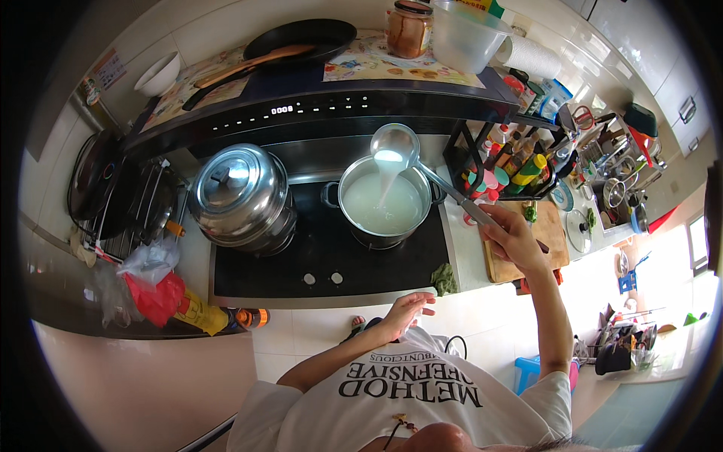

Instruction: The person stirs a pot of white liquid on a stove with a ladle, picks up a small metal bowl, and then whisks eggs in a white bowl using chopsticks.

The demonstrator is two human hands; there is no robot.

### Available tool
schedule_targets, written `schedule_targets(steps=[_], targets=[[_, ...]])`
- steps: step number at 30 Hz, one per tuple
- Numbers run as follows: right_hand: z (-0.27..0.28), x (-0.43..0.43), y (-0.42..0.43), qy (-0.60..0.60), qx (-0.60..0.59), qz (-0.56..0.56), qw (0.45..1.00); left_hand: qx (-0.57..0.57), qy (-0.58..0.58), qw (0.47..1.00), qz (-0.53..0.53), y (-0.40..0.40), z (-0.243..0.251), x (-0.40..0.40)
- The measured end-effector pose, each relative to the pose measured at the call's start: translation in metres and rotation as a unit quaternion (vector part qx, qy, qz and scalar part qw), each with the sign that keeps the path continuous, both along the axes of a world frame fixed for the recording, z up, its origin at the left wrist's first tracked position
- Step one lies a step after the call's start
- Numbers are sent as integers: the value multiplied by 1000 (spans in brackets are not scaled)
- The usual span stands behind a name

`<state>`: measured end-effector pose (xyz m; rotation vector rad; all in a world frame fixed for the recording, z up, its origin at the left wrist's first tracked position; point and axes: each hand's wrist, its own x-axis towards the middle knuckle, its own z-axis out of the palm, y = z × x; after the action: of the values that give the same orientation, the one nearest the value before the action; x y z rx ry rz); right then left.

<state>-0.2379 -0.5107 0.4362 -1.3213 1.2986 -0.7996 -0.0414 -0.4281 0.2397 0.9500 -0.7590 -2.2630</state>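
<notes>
My right hand [514,237] grips the handle of a metal ladle [396,141], held tilted above a pot [423,227]. From the ladle's bowl a pale, cloudy liquid [387,200] streams down into more of the same liquid in the pot. The pot stands on the right burner of a black cooktop [339,265]. My left hand [405,313] hangs in front of my body near the cooktop's front edge, fingers apart and slightly curled, with nothing seen in it. Close to it, a crumpled green cloth [444,279] lies on the cooktop's front right corner.
A lidded steel pot [240,195] occupies the left burner. Right of the stove are a wooden cutting board [542,234] and a rack of condiment bottles [525,175]. The range hood [316,107] overhangs the back, bearing a frying pan [308,39] and a glass jar [409,31].
</notes>
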Motion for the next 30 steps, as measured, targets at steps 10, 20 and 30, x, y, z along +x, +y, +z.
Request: schedule_targets(steps=[10,20,30], targets=[[0,17,21,259,-299,4,918,17,-8,999,-49,0,3,15],[-8,48,32,514,-226,123,818,24,1,999,-49,2,-2,34],[-40,90,25,605,-215,135,754,15,-4,1000,-9,0,-6,53]])
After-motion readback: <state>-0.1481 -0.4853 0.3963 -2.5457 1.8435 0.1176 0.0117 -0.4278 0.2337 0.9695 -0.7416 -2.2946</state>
